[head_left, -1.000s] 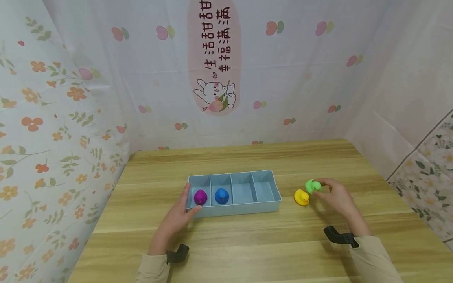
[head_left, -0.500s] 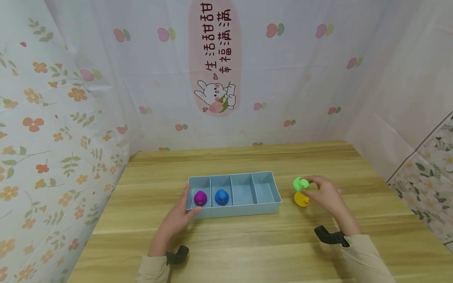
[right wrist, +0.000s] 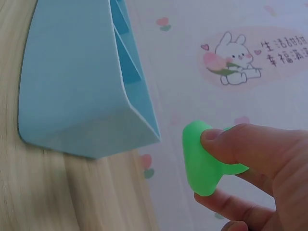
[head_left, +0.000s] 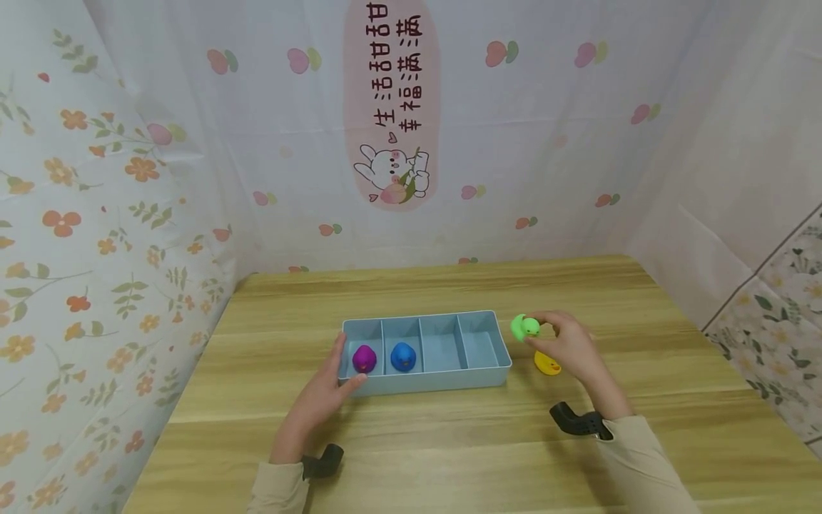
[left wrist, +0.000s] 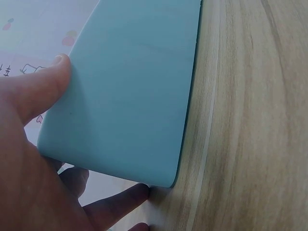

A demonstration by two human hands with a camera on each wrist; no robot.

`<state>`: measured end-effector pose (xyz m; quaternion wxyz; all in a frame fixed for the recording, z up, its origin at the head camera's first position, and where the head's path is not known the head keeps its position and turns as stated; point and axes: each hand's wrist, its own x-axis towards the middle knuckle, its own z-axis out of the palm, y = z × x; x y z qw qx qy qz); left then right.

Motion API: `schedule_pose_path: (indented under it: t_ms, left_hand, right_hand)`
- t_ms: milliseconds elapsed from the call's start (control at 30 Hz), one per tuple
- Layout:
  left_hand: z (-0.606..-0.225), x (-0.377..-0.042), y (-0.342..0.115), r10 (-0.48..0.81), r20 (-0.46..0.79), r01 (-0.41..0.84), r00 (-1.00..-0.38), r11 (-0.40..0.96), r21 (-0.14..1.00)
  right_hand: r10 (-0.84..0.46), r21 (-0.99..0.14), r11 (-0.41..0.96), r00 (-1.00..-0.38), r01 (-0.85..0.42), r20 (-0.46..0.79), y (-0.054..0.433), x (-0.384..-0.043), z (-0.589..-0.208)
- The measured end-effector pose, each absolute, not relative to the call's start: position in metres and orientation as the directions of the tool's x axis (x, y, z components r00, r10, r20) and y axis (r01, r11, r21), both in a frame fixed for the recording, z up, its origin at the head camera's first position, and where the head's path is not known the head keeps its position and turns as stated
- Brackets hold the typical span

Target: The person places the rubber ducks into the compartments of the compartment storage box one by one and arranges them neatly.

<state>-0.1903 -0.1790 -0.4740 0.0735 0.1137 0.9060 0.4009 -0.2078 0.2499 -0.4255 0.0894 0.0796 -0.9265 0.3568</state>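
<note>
In the head view, a light blue divided box [head_left: 424, 383] stands on the table. A purple rubber duck [head_left: 364, 359] sits in its leftmost compartment and a blue rubber duck [head_left: 403, 357] in the one beside it. My left hand [head_left: 324, 389] holds the box's left front corner, thumb at the front rim and fingers along the end wall; the left wrist view shows the thumb [left wrist: 45, 84] at the rim. My right hand [head_left: 568, 348] pinches a green rubber duck [head_left: 525, 328] in the air, just right of the box. Under that hand, a yellow rubber duck [head_left: 547, 363] rests on the table, partly covered.
The two right compartments of the box, split by a thin divider [head_left: 461, 341], hold nothing. Printed cloth [head_left: 308, 143] hangs behind the wooden table [head_left: 449, 457] and at both sides. A black wrist mount [head_left: 580, 421] is strapped on each forearm.
My right hand has carried the green duck leftward, from beside the yellow duck, past above it, to near the box's right end. The left hand and box stay in place.
</note>
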Motion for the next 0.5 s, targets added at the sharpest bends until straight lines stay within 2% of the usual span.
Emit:
schedule_pose_path:
  t_ms: [167,500]
  left_hand:
    - [-0.473,-0.190,-0.179,0.266,-0.038,0.150,-0.963,0.650,0.745]
    - [-0.471,-0.190,-0.179,0.278,-0.018,0.174,-0.960,0.648,0.741]
  right_hand:
    - [-0.091,-0.623,0.752,-0.970,-0.214,0.224,0.235,-0.211,-0.424]
    - [-0.144,-0.644,0.724,-0.968,-0.246,0.208,0.207,-0.216,-0.420]
